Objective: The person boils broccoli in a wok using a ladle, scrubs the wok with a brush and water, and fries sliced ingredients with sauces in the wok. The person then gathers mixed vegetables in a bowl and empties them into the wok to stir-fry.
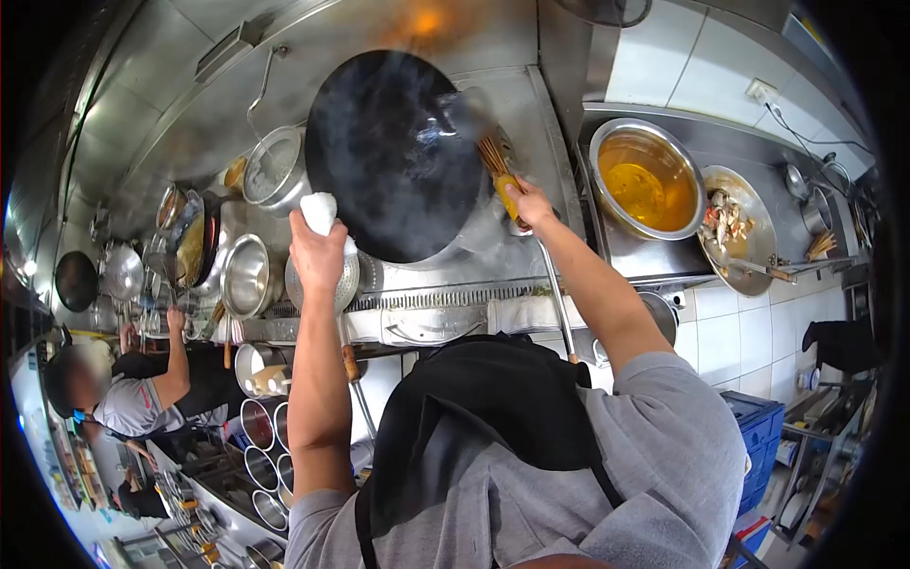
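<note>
A large black wok [393, 156] sits tilted on the stove in front of me, steam rising from it. My left hand [318, 251] is closed around a folded white cloth [320, 211] at the wok's near left edge. Whether the cloth grips a wok handle is hidden. My right hand [531, 204] holds a bamboo wok brush [500, 175] with a yellow-wrapped handle, its bristles at the wok's right rim. Below that hand, a long metal tool handle [555, 294] slants down over the stove edge. A perforated strainer [343, 283] lies just beyond my left wrist.
Right of the stove stand a steel bowl [695, 194] of yellow liquid and a pan [766, 213] with food scraps. Steel pots [248, 275] line the left side. A co-worker [142, 403] stands at far left, near stacked metal containers [261, 465]. Blue crates [758, 441] stand lower right.
</note>
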Demonstrator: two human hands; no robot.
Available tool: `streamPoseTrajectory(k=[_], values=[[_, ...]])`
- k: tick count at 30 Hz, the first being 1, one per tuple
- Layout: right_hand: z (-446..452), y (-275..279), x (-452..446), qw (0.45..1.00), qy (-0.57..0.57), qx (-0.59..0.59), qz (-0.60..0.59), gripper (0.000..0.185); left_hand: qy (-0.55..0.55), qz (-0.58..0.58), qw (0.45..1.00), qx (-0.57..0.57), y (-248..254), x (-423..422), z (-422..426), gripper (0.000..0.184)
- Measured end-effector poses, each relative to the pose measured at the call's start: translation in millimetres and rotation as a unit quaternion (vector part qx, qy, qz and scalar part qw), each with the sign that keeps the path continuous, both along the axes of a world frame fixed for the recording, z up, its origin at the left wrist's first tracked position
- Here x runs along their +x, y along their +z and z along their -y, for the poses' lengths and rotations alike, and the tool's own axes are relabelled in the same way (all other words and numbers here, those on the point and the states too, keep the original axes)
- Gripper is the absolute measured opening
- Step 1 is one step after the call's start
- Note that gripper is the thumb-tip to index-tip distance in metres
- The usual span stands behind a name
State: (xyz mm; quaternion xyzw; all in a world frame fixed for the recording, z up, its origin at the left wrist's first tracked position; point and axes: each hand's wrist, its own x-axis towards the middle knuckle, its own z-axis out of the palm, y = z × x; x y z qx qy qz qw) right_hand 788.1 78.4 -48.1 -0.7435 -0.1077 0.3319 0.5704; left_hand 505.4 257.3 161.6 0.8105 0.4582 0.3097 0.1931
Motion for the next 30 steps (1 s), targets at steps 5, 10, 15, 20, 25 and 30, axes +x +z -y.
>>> streamPoseTrajectory(k=[5, 10, 15, 20, 25, 30], values=[[4, 4, -54, 0.999, -0.043, -0.008, -0.017, 0.053, -0.088, 0.006, 0.996, -0.007, -15, -26, 21, 0.055], [3, -96, -66, 0.967, -0.135, 0.12, 0.181, 0.056, -0.15, 0.022, 0.987, 0.05, -70, -73, 3, 0.063], [28, 31, -36, 0.998, -0.039, 0.047, -0.015, 0.053, -0.11, 0.099, 0.981, -0.124, -96, -51, -79, 0.043], [64, 60, -50, 0.996, -0.03, 0.057, 0.053, 0.053, 0.002, 0.167, 0.918, -0.359, -208, -22, -101, 0.042], [132, -38, -124, 0.996, 0.039, -0.022, 0.08, 0.055, -0.074, 0.215, 0.802, -0.552, -190, 5, -53, 0.04], [125, -31, -186, 0.993, -0.015, -0.116, -0.011, 0.058, -0.123, 0.281, 0.707, -0.637, -203, -54, -67, 0.037]])
